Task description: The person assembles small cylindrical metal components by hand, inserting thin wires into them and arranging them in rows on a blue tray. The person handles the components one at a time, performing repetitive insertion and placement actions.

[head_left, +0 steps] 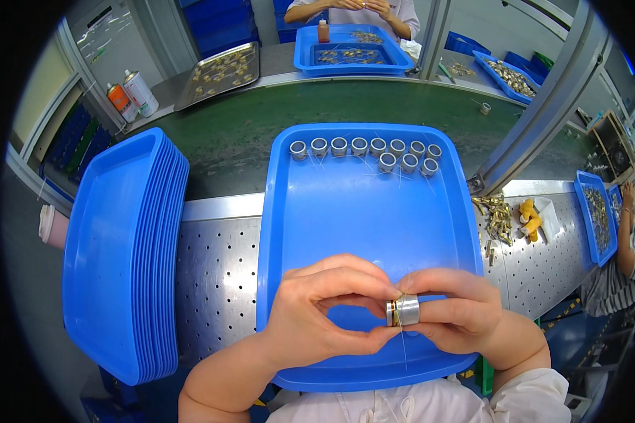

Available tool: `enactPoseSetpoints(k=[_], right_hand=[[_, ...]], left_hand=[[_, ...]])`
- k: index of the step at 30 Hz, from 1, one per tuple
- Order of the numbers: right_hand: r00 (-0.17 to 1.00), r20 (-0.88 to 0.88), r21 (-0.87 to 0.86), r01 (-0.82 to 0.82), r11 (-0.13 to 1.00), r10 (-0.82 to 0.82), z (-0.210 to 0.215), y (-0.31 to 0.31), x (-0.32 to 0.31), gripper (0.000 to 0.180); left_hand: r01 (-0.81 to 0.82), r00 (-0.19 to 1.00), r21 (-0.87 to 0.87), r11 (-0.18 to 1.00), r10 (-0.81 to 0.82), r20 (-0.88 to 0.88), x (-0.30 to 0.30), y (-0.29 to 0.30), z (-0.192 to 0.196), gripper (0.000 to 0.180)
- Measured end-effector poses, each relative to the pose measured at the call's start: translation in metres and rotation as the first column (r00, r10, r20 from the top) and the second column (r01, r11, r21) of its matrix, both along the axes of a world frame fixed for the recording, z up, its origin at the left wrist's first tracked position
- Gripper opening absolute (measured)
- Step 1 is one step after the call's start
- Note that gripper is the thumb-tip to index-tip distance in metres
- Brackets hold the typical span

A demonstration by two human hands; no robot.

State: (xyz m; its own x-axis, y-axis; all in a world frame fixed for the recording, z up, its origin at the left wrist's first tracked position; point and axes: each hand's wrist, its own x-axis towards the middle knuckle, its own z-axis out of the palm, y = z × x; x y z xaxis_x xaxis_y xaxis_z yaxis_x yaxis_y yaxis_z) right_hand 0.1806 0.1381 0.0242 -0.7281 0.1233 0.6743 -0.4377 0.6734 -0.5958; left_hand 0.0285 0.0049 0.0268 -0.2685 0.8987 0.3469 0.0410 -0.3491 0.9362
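My right hand closes its fingers and thumb round a small silver metal cylinder with a copper-coloured band at its left end. Thumb and fingertips of my left hand pinch that banded end from the other side. A thin wire hangs down from the cylinder. Both hands are over the near part of a blue plastic tray. Along the tray's far edge, several similar cylinders stand upright in two rows, thin wires sticking out of them.
Stacked blue trays rise on the left beside a perforated metal worktop. To the right lie a pile of brass-coloured parts and yellow finger covers. A metal post stands behind. Beyond the green belt, a co-worker sits at another blue tray.
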Motion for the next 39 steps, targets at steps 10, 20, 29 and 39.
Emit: enactPoseSetpoints(k=[10,20,29,39], right_hand=[[0.997,-0.044,-0.015,0.059,0.998,-0.059,0.001,-0.003,-0.001,0.026],[0.993,0.106,-0.089,0.054,0.995,-0.044,0.008,0.003,0.006,0.023],[0.998,0.059,-0.468,0.06,0.882,-0.037,-0.002,0.0,0.002,0.024],[0.997,0.049,-0.482,0.072,0.873,-0.055,-0.006,-0.003,0.003,0.023]], left_hand=[[-0.04,0.999,0.016,0.999,0.039,0.014,0.004,0.002,-0.001,0.041],[-0.082,0.964,-0.075,0.994,0.098,0.247,0.001,0.0,0.004,0.025],[-0.008,0.933,-0.311,0.95,0.119,0.339,-0.002,-0.004,0.006,0.029],[-0.079,0.923,-0.283,0.956,0.177,0.343,-0.004,-0.008,0.0,0.027]])
